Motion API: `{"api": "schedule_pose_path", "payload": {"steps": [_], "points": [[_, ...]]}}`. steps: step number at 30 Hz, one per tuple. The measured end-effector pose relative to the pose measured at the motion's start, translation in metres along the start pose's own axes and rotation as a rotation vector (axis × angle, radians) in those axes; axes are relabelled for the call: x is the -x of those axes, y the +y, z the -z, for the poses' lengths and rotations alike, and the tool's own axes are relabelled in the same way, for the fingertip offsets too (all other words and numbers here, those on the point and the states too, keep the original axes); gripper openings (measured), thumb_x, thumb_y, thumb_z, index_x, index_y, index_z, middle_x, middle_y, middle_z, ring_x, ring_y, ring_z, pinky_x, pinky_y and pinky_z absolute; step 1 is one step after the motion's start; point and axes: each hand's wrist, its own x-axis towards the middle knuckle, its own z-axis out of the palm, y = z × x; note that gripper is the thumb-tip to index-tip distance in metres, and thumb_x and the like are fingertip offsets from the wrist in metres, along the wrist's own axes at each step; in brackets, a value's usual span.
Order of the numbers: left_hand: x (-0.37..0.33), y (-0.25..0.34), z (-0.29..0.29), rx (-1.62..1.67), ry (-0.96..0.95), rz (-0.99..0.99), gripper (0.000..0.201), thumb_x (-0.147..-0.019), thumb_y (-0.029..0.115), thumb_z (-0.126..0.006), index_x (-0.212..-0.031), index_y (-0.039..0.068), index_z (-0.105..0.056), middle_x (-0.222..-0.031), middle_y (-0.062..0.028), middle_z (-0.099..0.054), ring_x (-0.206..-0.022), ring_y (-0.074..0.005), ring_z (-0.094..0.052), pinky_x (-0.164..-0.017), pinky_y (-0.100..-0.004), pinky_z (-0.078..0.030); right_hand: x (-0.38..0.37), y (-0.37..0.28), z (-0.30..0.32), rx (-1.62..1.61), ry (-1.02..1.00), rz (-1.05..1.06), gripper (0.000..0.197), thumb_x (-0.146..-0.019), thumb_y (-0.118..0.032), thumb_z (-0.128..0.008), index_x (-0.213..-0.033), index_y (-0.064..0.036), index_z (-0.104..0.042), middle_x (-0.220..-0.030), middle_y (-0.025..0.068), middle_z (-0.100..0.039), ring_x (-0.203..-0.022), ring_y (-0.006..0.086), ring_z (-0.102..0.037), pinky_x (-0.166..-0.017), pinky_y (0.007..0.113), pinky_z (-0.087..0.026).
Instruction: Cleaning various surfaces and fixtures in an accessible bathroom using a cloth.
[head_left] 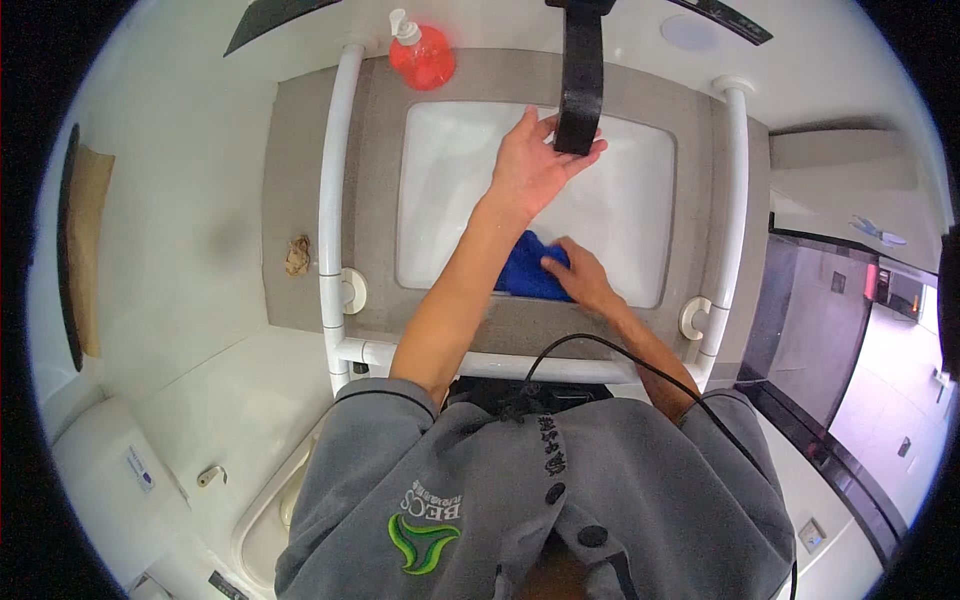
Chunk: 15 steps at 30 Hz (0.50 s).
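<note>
My left hand [535, 165] is stretched across the white sink basin [450, 150], palm up, beneath the end of a black faucet [583, 80]. Its fingers are spread and nothing lies in the palm; the faucet hides part of them. Closer to me, at the front of the basin, my right hand [585, 275] is closed on a bunched blue cloth [525, 268]. The thumb lies over the cloth, and the other fingers are partly hidden. My left forearm passes over the cloth's left side. Whether water is running cannot be made out.
White grab rails [338, 200] run along both sides and the front of the grey countertop [370, 150]. A pump bottle of red liquid [423, 58] stands at the back left. Crumpled brown paper [297, 256] lies left of the rail. A black cable [620, 345] crosses my right arm.
</note>
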Motion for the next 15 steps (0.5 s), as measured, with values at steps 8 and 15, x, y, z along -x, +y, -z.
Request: {"api": "schedule_pose_path", "payload": {"steps": [8,15], "points": [[0.028,-0.002,0.057,-0.355,0.3,-0.237,0.047,-0.095,0.031,-0.03,-0.125,-0.005,-0.035,-0.123,-0.0262,-0.046,-0.116,-0.0337,-0.044,-0.099,-0.0405,-0.036,-0.071,-0.032,0.06,-0.744,0.345,-0.164,0.027,-0.078,-0.021,-0.066,-0.087,0.0025,-0.058,-0.074,0.0065,-0.06,-0.067,0.0123,-0.054,-0.064,0.027,-0.044],[0.051,-0.014,0.083,-0.345,0.482,-0.212,0.044,-0.096,0.03,-0.028,-0.124,-0.003,-0.036,-0.122,-0.0272,-0.046,-0.111,-0.0343,-0.049,-0.096,-0.0389,-0.04,-0.108,-0.037,0.097,-0.758,0.478,-0.117,0.018,-0.077,-0.013,-0.065,-0.089,-0.0006,-0.06,-0.072,0.0047,-0.06,-0.064,0.0112,-0.053,-0.06,0.026,-0.043]]}}
